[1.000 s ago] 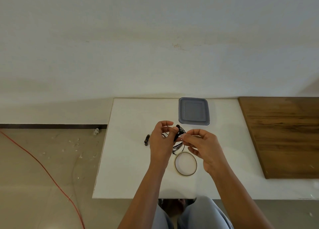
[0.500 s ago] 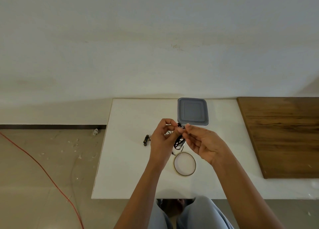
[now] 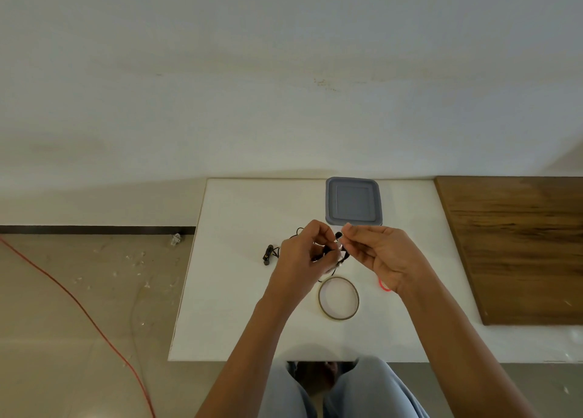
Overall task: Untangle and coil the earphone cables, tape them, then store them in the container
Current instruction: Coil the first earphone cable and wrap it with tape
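Above the white table (image 3: 239,323), my left hand (image 3: 304,260) grips a bundle of black earphone cable (image 3: 331,251). My right hand (image 3: 383,255) pinches something small at the bundle's top, near a black earbud (image 3: 338,235); whether it is tape or cable I cannot tell. A loose black end with a plug (image 3: 268,255) lies on the table left of my left hand. The roll of clear tape (image 3: 338,298) lies flat just in front of my hands. A grey lidded container (image 3: 353,201) sits shut at the table's far edge.
A small red band (image 3: 383,284) peeks out from under my right wrist. A wooden board (image 3: 517,247) covers the table's right side. An orange cord (image 3: 79,301) runs across the floor to the left. My knees (image 3: 344,389) are under the table's near edge.
Both hands have stayed over the same spot. My right hand has drawn slightly right and turned its palm more open, its fingertips still at the top of the bundle.
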